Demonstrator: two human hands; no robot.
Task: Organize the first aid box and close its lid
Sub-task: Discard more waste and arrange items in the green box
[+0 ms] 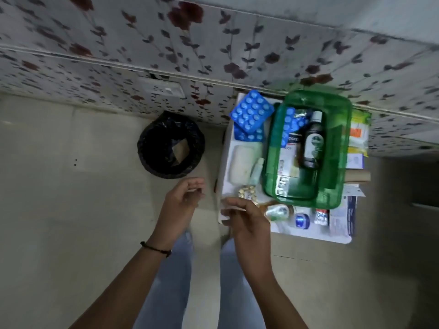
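Floral-patterned wall covering runs across the top of the scene, above a pale tiled floor where a black-lined waste bin (pixel 171 144) stands at left. Just right of it, the person's left hand (pixel 183 198) hangs over the floor with fingers loosely curled and half open; whether it holds anything is too blurred to tell. The right hand (pixel 247 220) hovers at the near-left corner of the white tabletop (pixel 225 148), fingers bent around what looks like a small pale scrap, though motion blur leaves that unclear. Ahead of it lie a blister of yellowish tablets (pixel 247 192), a white gauze roll (pixel 241 163) and two blue pill strips (pixel 251 112). Further right sits the green first aid box (pixel 342 148), its long axis running away from the person toward the wall, open, with a dark bottle (pixel 312 141) lying lengthwise inside beside more strips and a plaster carton. A blue jar (pixel 302 220) and small tubes rest along its near edge. The box lies forward and to the right of both hands, and the right hand is clearly nearer, so it seems the likelier one to carry the loose items in. No lid can be made out.
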